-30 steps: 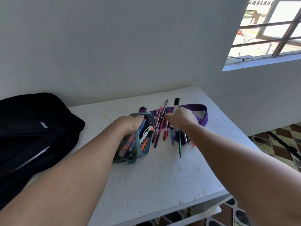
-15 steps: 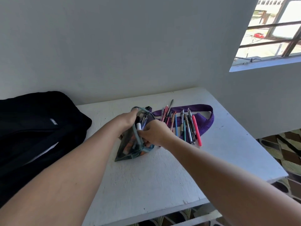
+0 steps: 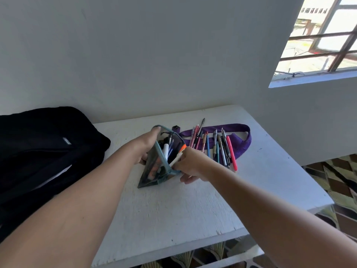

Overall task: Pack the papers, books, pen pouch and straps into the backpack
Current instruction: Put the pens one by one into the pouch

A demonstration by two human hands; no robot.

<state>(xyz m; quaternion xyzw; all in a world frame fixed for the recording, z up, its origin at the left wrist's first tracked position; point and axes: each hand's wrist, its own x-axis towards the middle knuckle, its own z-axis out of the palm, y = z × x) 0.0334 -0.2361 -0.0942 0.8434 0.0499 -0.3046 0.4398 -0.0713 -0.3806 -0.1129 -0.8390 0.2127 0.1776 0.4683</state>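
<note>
While propped open near the middle of the white table (image 3: 173, 213), pen pouch (image 3: 154, 172) gripped at its left rim by left hand (image 3: 147, 145); right hand (image 3: 190, 164) pinching a white-and-orange marker (image 3: 177, 156) into it. Loose pens (image 3: 216, 147) across purple strap (image 3: 241, 141) just right; black backpack (image 3: 42, 151) far left.

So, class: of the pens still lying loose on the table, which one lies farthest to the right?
The bright pink-red pen, at the right end of the row lying across the purple strap. Its neighbours are dark, silver or blue.
</note>
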